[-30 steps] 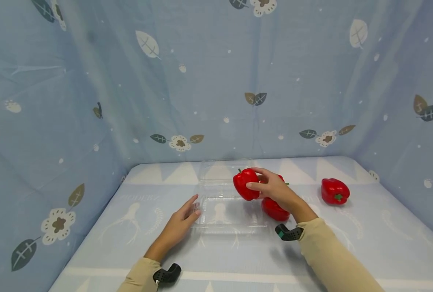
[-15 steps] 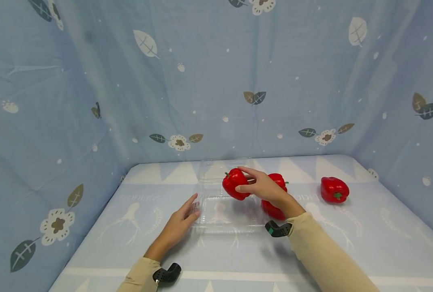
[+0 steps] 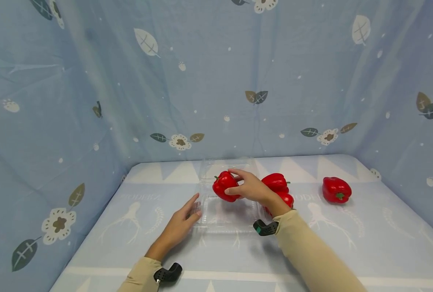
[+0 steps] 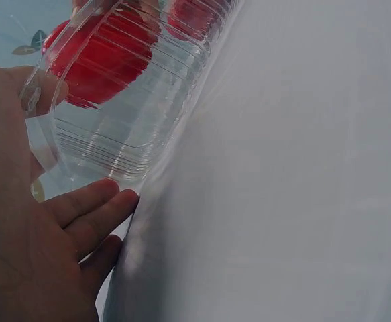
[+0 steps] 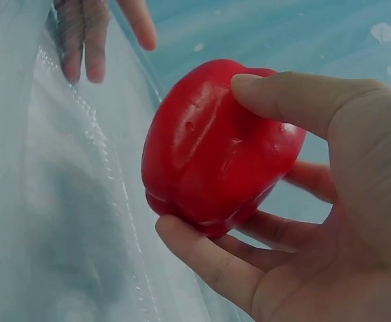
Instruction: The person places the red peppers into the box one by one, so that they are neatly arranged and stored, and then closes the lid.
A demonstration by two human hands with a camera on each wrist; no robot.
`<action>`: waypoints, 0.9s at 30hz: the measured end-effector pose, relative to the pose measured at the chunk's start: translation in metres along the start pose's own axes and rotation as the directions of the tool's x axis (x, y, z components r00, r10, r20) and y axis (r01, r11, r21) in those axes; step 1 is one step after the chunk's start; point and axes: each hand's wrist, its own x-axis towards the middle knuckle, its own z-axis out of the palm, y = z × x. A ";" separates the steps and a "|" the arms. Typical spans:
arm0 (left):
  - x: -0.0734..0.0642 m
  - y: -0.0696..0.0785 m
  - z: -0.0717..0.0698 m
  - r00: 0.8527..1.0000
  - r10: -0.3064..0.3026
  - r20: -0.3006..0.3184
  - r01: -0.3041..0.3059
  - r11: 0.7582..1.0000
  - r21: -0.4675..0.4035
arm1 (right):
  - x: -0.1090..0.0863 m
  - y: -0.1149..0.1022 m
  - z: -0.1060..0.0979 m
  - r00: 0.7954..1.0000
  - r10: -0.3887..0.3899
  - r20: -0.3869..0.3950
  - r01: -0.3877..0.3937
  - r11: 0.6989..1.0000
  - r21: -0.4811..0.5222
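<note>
A red bell pepper (image 3: 224,186) with a green stem is held by my right hand (image 3: 251,187) above the clear plastic container (image 3: 231,225). In the right wrist view, thumb and fingers grip the bell pepper (image 5: 208,147) from opposite sides. My left hand (image 3: 180,223) lies at the container's left end, its fingers fairly straight against the outside of the clear wall (image 4: 108,151). One digit reaches to the rim in the left wrist view. Two more red bell peppers (image 3: 275,181) sit just right of the container, partly hidden behind my right arm.
Another red bell pepper (image 3: 336,190) lies apart on the right of the table. The container's clear lid (image 3: 225,169) stretches out behind its tray. Blue patterned cloth (image 3: 216,81) hangs around the back and sides of the pale table (image 3: 136,251).
My right hand has carried the bell pepper leftward, from the container's right side to over its middle. The left hand has stayed in place.
</note>
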 end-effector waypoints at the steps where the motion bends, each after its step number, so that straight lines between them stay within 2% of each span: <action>1: 0.000 0.000 0.000 1.000 0.003 0.001 -0.003 1.000 0.005 | 0.001 0.000 0.001 1.000 0.009 -0.004 -0.009 1.000 -0.003; 7: 0.000 0.001 0.000 1.000 0.023 0.009 -0.023 1.000 0.016 | 0.007 0.004 0.009 0.999 0.049 -0.019 -0.049 0.999 0.024; 14: -0.001 0.002 0.000 1.000 -0.004 0.023 0.004 1.000 0.008 | 0.010 0.004 0.020 0.999 0.034 -0.012 -0.034 0.999 0.022; 18: 0.000 0.001 0.001 1.000 -0.008 0.019 0.008 1.000 0.012 | 0.010 0.004 0.025 1.000 0.026 -0.011 -0.027 1.000 -0.013; 22: 0.000 0.001 0.000 1.000 -0.008 0.019 0.008 1.000 0.012 | 0.013 0.005 0.029 1.000 0.003 -0.001 -0.003 0.996 -0.090; 27: -0.001 0.000 0.000 1.000 0.015 0.020 -0.016 1.000 0.023 | 0.016 0.006 0.034 1.000 -0.016 0.002 0.017 0.985 -0.171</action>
